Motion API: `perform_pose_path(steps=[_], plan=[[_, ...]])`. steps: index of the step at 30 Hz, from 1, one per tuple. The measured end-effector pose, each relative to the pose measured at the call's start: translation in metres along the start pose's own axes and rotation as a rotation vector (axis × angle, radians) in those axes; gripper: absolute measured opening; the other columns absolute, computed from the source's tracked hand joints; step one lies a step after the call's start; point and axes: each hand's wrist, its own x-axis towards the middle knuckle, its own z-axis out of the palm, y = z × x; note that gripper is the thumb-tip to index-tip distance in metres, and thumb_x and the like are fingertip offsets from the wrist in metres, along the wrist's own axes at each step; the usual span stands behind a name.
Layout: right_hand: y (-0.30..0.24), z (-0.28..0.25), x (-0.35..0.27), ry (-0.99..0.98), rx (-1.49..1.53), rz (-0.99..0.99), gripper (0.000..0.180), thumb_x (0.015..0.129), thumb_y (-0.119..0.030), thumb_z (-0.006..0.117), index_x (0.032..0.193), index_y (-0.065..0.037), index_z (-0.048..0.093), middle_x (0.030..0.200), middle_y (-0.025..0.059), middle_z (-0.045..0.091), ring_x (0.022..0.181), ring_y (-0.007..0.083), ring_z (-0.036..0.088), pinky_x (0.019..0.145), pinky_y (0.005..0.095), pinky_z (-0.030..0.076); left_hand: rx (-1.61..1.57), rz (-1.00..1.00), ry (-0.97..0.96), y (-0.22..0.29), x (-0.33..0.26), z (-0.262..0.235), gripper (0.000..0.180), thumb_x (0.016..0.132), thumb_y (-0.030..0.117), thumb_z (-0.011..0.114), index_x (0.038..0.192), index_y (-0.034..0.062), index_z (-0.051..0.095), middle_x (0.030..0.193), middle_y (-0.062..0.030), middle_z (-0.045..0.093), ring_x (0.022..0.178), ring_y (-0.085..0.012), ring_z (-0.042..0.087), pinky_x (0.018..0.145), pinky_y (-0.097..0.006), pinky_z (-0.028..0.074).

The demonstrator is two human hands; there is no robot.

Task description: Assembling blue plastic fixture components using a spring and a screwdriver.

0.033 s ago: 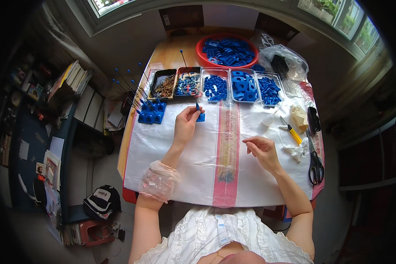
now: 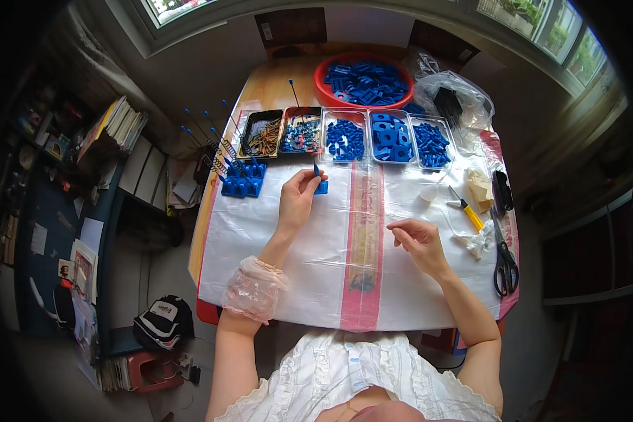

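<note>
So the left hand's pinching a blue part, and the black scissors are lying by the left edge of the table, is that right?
Not quite: the black scissors lie by the right edge of the table, as the head view shows. The left hand is indeed pinching a blue part.

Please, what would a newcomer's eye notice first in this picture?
Most likely the red basin, heaped with blue plastic parts, at the far end of the table. In front of it, five filled trays form a row, and nearer still the left hand pinches a blue pointed piece. Left of that hand, dark coil springs slant up.
</note>
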Motion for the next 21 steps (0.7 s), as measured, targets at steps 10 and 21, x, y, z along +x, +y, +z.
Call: perform_pose_path(steps=[10, 21], plan=[[0.008, 0.013, -0.005, -0.117, -0.056, 0.024, 0.015, 0.097, -0.005, 0.067, 0.109, 0.001, 0.076, 0.089, 0.0042, 0.075, 0.076, 0.0065, 0.068, 0.067, 0.0215, 0.054, -0.005, -0.017, -0.073, 0.010, -0.005, 0.006, 0.019, 0.105, 0.007, 0.056, 0.116, -0.0031, 0.068, 0.106, -0.0093, 0.074, 0.102, -0.0137, 0.069, 0.093, -0.027, 0.053], [0.008, 0.012, -0.005, -0.135, -0.089, 0.041, 0.015, 0.097, -0.004, 0.067, 0.109, 0.001, 0.075, 0.090, 0.0048, 0.075, 0.078, 0.0069, 0.068, 0.069, 0.0218, 0.054, -0.298, -0.191, -0.165, 0.015, -0.007, 0.005, 0.031, 0.105, 0.008, 0.056, 0.135, -0.0012, 0.055, 0.110, -0.0110, 0.073, 0.104, -0.0124, 0.068, 0.095, -0.024, 0.053]])
